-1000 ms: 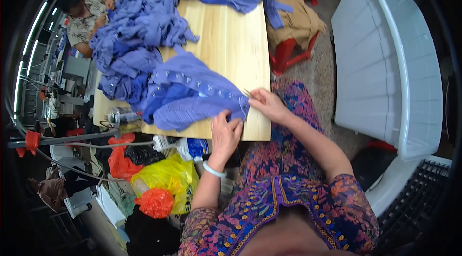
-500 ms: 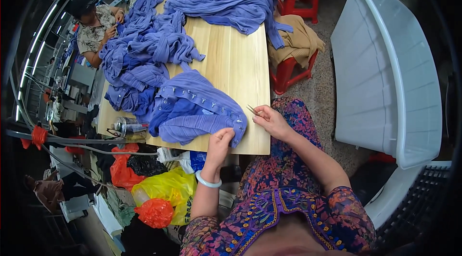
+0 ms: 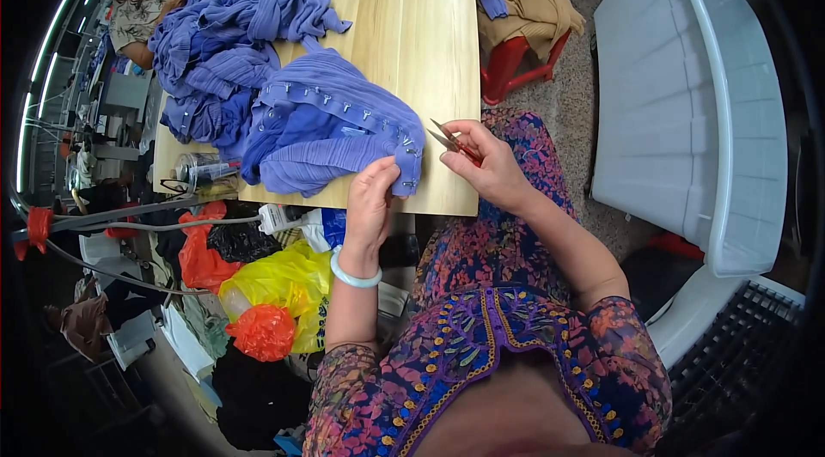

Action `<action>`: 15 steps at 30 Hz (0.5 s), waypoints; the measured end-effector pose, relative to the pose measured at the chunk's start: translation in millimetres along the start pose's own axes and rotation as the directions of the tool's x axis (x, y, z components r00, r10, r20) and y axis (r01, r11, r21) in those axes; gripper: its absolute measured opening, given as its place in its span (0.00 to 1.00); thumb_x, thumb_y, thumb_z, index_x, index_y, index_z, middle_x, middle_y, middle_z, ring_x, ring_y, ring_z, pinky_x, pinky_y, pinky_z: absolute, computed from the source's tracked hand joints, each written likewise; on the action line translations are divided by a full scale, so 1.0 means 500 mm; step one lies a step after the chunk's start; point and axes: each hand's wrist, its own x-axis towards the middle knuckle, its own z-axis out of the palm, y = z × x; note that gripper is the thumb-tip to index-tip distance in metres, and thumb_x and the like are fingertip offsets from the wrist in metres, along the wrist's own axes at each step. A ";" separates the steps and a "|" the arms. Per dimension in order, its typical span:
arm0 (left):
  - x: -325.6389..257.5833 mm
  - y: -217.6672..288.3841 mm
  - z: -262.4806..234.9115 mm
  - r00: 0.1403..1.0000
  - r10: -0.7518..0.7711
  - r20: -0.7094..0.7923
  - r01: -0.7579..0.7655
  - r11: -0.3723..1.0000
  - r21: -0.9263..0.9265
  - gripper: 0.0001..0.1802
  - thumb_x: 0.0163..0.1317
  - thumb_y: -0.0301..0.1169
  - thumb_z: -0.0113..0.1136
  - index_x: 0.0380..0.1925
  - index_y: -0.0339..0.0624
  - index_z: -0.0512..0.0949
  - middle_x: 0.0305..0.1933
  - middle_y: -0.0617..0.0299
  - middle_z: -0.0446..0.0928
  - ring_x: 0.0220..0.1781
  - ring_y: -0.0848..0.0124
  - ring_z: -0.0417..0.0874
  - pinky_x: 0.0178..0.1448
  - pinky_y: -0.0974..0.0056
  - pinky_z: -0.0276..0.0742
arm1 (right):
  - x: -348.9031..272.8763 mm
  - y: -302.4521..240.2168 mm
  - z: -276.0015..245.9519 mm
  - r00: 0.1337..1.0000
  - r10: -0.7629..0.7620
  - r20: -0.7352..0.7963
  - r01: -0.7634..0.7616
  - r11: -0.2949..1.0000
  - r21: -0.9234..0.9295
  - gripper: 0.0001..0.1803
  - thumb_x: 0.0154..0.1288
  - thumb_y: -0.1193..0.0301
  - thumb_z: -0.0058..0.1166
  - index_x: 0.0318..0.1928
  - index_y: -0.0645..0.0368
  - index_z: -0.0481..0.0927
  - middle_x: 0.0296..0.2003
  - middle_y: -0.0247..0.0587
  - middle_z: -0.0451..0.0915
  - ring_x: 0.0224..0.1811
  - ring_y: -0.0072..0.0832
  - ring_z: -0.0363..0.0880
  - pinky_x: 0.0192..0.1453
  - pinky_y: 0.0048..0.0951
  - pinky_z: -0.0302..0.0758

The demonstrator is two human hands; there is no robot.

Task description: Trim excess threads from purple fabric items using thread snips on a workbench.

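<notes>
My left hand [image 3: 371,199] pinches the corner of a blue-violet knitted garment [image 3: 335,161] at the near edge of the wooden table. Along the garment's band [image 3: 348,111] runs a row of small metal fasteners or pins, some right beside my left fingertips. To the right, my right hand [image 3: 488,167] is closed around small thread snips [image 3: 455,143] with red on the handle. Their blades stand apart and point up and left, a short gap from the garment's corner.
More blue-violet garments [image 3: 236,19] heap along the table [image 3: 391,27]. A clear jar [image 3: 198,171] of tools stands at the near left corner. Yellow [image 3: 284,285] and red [image 3: 262,332] plastic bags lie below. At right are a red stool [image 3: 513,70] and a big grey bin [image 3: 657,105]. Another person [image 3: 142,6] sits at far left.
The whole view has shifted, so the table sits higher in the picture. The snips' blades have spread and show more fully, and my left hand has shifted its hold at the garment's corner.
</notes>
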 end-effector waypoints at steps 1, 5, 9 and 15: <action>0.000 0.000 -0.001 1.000 -0.006 -0.006 0.006 1.000 -0.006 0.11 0.60 0.27 0.47 0.38 0.32 0.75 0.28 0.66 0.75 0.27 0.80 0.71 0.32 0.76 0.66 | -0.003 -0.009 -0.001 1.000 -0.019 0.003 0.019 0.999 -0.047 0.20 0.54 0.68 0.56 0.46 0.60 0.68 0.26 0.35 0.74 0.27 0.17 0.71 0.33 0.20 0.70; -0.005 -0.007 -0.003 1.000 -0.009 -0.001 0.009 1.000 -0.006 0.11 0.60 0.27 0.47 0.38 0.33 0.75 0.28 0.66 0.75 0.27 0.81 0.71 0.33 0.76 0.66 | -0.002 -0.038 0.010 0.999 -0.046 0.028 0.047 0.997 -0.066 0.24 0.52 0.68 0.58 0.49 0.59 0.66 0.26 0.34 0.74 0.27 0.18 0.71 0.33 0.21 0.70; -0.004 -0.023 0.002 0.999 0.031 -0.015 -0.029 0.994 0.104 0.11 0.60 0.27 0.47 0.39 0.33 0.75 0.31 0.67 0.75 0.30 0.82 0.72 0.36 0.76 0.67 | 0.013 -0.015 0.029 0.996 0.079 0.041 -0.078 0.997 -0.011 0.23 0.53 0.71 0.56 0.49 0.62 0.65 0.25 0.35 0.72 0.28 0.17 0.70 0.35 0.20 0.69; -0.001 -0.033 0.010 1.000 -0.004 -0.009 0.005 0.994 0.111 0.11 0.61 0.27 0.46 0.39 0.34 0.75 0.32 0.67 0.76 0.32 0.83 0.72 0.37 0.77 0.67 | 0.013 0.007 0.040 0.990 0.116 0.082 -0.124 0.987 0.106 0.20 0.55 0.79 0.52 0.49 0.64 0.65 0.26 0.28 0.69 0.29 0.12 0.66 0.33 0.13 0.65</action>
